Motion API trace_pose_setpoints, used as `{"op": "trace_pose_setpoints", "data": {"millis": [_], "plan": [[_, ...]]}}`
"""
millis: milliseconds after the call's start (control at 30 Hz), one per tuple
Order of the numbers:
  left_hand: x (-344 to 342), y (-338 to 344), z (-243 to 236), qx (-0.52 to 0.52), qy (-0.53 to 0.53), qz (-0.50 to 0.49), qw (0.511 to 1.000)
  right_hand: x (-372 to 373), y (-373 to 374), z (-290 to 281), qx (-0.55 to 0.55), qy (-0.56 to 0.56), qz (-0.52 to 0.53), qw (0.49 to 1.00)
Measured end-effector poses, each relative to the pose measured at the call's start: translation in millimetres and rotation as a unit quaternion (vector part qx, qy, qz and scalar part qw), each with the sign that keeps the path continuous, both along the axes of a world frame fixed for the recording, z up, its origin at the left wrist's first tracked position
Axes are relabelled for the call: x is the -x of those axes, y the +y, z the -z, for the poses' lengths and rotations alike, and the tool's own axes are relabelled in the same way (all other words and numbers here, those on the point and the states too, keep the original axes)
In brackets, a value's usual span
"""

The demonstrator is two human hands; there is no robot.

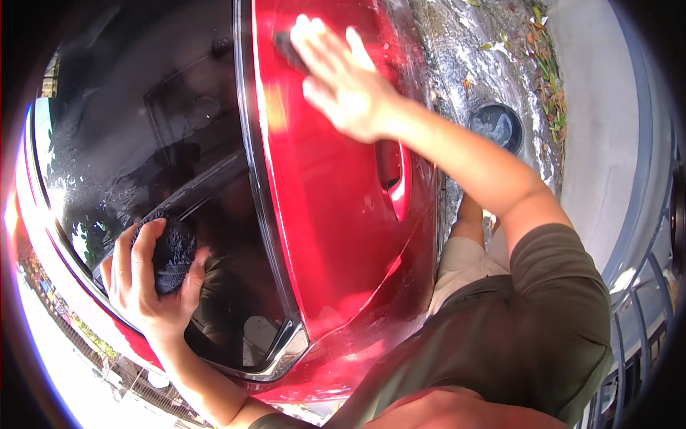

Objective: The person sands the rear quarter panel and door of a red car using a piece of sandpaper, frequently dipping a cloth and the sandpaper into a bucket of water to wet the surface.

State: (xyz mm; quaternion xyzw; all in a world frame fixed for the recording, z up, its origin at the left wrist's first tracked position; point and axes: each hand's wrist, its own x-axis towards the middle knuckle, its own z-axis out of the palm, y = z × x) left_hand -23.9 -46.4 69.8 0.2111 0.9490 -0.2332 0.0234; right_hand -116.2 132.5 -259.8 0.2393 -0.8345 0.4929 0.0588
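Observation:
A wadded dark blue-grey cloth is gripped between the fingers and thumb of my left hand, against the black side window of a red car. My right hand lies flat with spread fingers on the red door panel, above the door handle; motion smears it slightly. Beside its fingertips shows a dark patch, perhaps part of another cloth under the hand; most of it is hidden.
A dark round bucket with foamy water stands on the wet concrete ground right of the car. Fallen leaves line a pale wall. Grey metal railings stand at the far right.

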Motion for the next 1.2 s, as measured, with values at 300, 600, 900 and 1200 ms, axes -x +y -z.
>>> {"op": "trace_pose_setpoints", "data": {"millis": [300, 600, 900, 1200], "plan": [[-3.3, 2.1, -2.4, -0.017, 0.012, 0.013, 1.000, -112.8, 21.7, -29.1, -0.013, -0.065, -0.114, 0.991], [-5.2, 5.8, -6.7, -0.016, 0.000, 0.013, 1.000, -130.2, 24.7, -33.1, 0.045, -0.184, -0.039, 0.981], [-2.8, 1.1, 5.7, -0.025, -0.013, 0.025, 0.999, -104.5, 15.8, -15.1, 0.014, -0.195, 0.062, 0.979], [-0.1, 0.6, 6.9, -0.026, -0.006, 0.020, 0.999, -50.1, 14.7, 5.9, 0.000, -0.185, 0.095, 0.978]]}}
